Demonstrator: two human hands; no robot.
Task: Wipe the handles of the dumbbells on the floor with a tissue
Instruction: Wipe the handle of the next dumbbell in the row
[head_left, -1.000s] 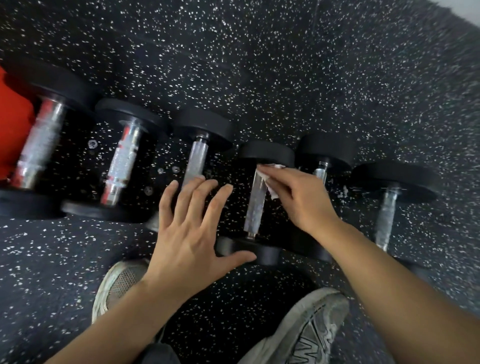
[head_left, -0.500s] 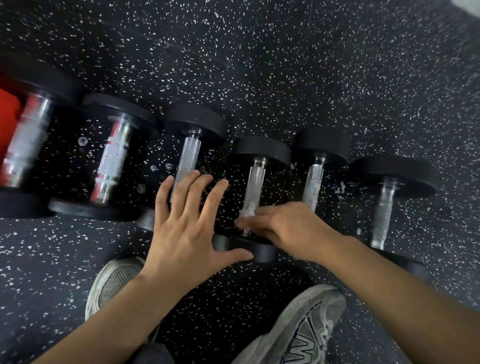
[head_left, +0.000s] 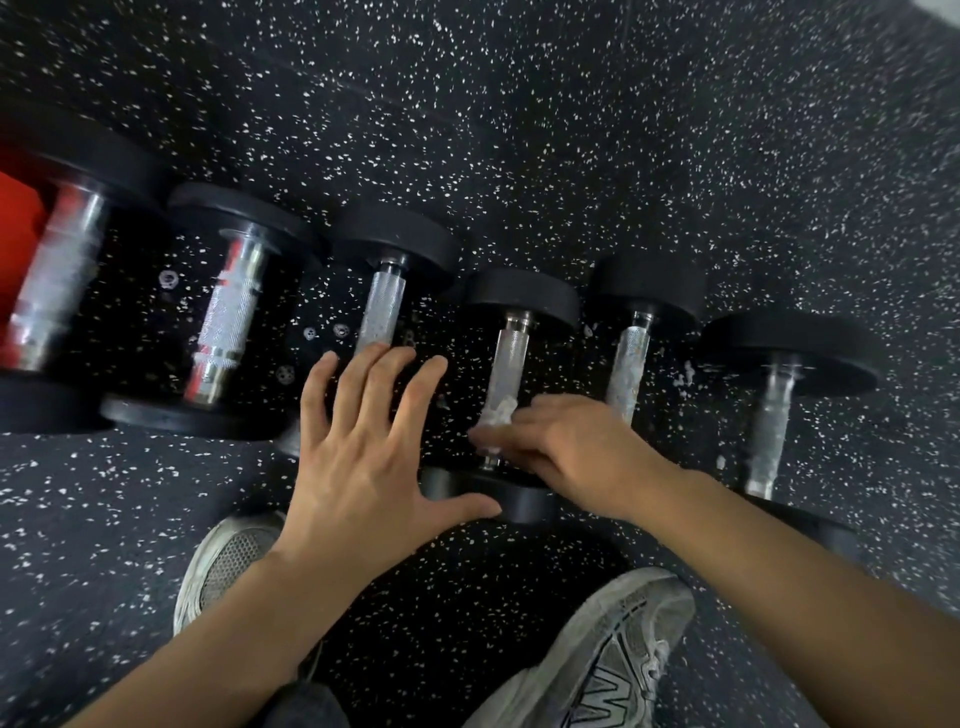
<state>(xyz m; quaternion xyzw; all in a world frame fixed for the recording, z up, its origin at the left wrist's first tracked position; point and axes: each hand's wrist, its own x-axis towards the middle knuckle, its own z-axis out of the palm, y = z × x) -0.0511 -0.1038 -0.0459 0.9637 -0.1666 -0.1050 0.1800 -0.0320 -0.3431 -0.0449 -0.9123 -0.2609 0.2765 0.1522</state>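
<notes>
A: What fills the frame?
B: A black speckled floor (head_left: 519, 130), with six dumbbells (head_left: 228, 317) in a row across the middle, from a big one at the left edge down to smaller ones at centre and right. Beside the leftmost is something red (head_left: 15, 218).

A: And the person?
B: Two grey sneakers (head_left: 608, 654) at the bottom. The left hand (head_left: 363, 457) is spread flat, fingers apart, gripping nothing, over the near end of the third dumbbell.

A: The right?
B: The right hand (head_left: 566, 447), centre frame, is pinched around a white tissue (head_left: 498, 410) pressed against the lower part of the fourth dumbbell's handle (head_left: 506, 364).
</notes>
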